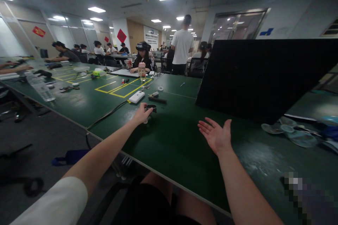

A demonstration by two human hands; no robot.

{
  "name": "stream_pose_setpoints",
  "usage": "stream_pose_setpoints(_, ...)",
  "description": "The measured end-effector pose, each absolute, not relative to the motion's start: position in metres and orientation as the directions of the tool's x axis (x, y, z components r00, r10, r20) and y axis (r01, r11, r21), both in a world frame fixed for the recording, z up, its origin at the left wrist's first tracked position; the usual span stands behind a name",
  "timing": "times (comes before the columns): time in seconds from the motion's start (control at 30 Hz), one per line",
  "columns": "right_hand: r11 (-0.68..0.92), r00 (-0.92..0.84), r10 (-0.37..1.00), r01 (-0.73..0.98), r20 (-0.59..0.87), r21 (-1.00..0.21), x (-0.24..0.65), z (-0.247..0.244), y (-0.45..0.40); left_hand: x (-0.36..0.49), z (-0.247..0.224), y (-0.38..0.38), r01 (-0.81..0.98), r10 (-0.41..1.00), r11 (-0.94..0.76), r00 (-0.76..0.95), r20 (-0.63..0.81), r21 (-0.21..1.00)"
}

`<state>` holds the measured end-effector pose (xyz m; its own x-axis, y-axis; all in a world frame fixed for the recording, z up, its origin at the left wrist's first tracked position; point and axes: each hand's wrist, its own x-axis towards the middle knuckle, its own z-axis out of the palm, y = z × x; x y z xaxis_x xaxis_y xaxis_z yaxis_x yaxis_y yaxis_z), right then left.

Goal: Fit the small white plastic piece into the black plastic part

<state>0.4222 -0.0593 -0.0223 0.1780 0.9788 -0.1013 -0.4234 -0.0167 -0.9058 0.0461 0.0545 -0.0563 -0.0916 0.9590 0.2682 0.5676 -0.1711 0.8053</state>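
My left hand (142, 114) is closed around a small dark curved piece (151, 107) whose kind I cannot make out, just above the green table (174, 130). A small whitish round item shows under that hand, partly hidden. Open and holding nothing, my right hand (216, 134) is turned palm up with the thumb apart, over the table in front of a large black panel (258, 77). Beyond my left hand lie a white power strip (136, 97) with a cable and a dark bar (157, 100).
Clear round lids (301, 136) lie at the right. A pink-capped bottle (142, 70) stands near yellow tape lines (120, 95). A plastic bottle (41, 88) is at the left. Across the table sits a person in a headset (142, 47); another person (182, 47) stands behind.
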Motion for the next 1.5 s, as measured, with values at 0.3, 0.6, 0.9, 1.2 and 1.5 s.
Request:
stream_pose_setpoints(0.3, 0.003, 0.273, 0.951, -0.473, -0.143, -0.881, 0.422, -0.02, -0.055, 0.176, -0.04, -0.001, 0.574, 0.756, -0.643, 0.582, 0.301, 0.506)
stream_pose_setpoints(0.6, 0.073, 0.384, 0.913, -0.479, -0.134, -0.875, 0.437, -0.018, -0.056, 0.256, -0.035, -0.049, 0.308, 0.533, -0.791, 0.77, 0.349, 0.528)
stream_pose_setpoints(0.9, -0.013, 0.119, 0.986, 0.749, 0.116, -0.663, 0.424, -0.013, -0.079, 0.165, -0.044, 0.002, 0.414, 0.874, -0.47, 0.091, 0.478, 0.78)
stream_pose_setpoints(1.2, 0.195, -0.207, 0.978, 0.893, 0.014, -0.405, 0.394, -0.018, -0.083, 0.171, -0.048, -0.01, 0.701, 0.895, -0.437, 0.277, 0.35, 0.564)
stream_pose_setpoints(1.5, -0.028, 0.01, 0.999, 0.909, -0.045, -0.416, 0.4, -0.021, -0.079, 0.168, -0.039, -0.02, 0.598, 0.829, -0.546, 0.487, 0.275, 0.587)
